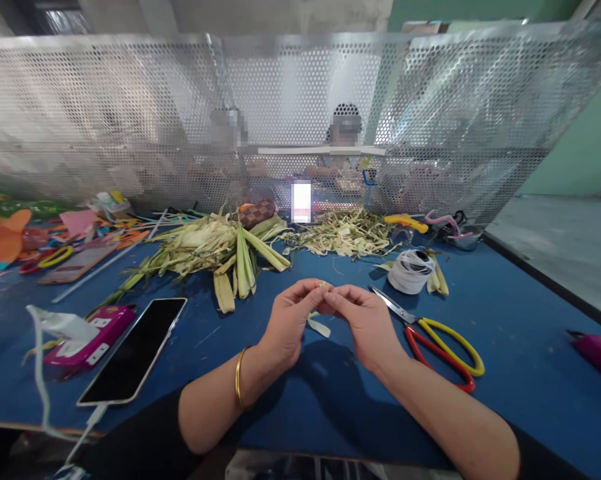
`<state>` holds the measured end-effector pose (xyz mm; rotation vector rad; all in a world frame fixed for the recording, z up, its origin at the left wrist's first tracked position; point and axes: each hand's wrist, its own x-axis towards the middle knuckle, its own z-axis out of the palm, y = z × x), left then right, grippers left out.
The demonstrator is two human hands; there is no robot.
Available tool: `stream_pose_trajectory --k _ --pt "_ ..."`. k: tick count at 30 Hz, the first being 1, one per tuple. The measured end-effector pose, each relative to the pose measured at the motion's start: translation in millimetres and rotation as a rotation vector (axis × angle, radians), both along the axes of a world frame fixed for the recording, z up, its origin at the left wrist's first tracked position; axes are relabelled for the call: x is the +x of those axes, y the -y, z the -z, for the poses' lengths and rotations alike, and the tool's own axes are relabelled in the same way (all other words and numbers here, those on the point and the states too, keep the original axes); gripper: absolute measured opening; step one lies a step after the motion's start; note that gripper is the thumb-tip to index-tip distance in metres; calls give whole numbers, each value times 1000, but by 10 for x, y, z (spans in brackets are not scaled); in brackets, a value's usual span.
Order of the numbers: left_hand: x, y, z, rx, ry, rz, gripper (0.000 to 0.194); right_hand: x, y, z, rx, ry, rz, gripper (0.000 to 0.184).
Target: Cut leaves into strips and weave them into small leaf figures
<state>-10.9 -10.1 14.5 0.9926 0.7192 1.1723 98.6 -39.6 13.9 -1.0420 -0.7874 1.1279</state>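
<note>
My left hand (291, 317) and my right hand (364, 320) meet above the middle of the table, thumbs and forefingers pinched together. Between both sets of fingertips is a pale strip of corn husk (320, 326), whose loose end hangs below them. Most of the held part is hidden by the fingers. Scissors (410, 319) with one red and one yellow handle lie slightly open beside my right hand. Behind them stands a roll of white cord (410, 272). Beyond my left hand, a bundle of green and pale husks (205, 250) is spread out.
Shredded husk (347, 233) is heaped against a perforated metal screen (300, 87). A phone (135, 350) on a charging cable and a purple tissue pack (93, 340) lie at left. Craft scraps (80, 223) crowd the far left. People sit behind the screen.
</note>
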Motion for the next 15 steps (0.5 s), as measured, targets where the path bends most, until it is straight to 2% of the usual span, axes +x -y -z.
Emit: stream_pose_trajectory --k 3,6,10,15 --pt "-8 0 5 -3 1 9 15 16 6 2 7 47 -24 18" --pt "-22 -8 10 79 -29 -15 14 44 14 -1 -10 44 -77 21" --pt "-32 -16 27 209 -104 -87 9 45 43 1 -57 -109 -131 23" --pt "-18 -15 77 265 -172 -193 6 -24 100 31 -98 -283 -148 23"
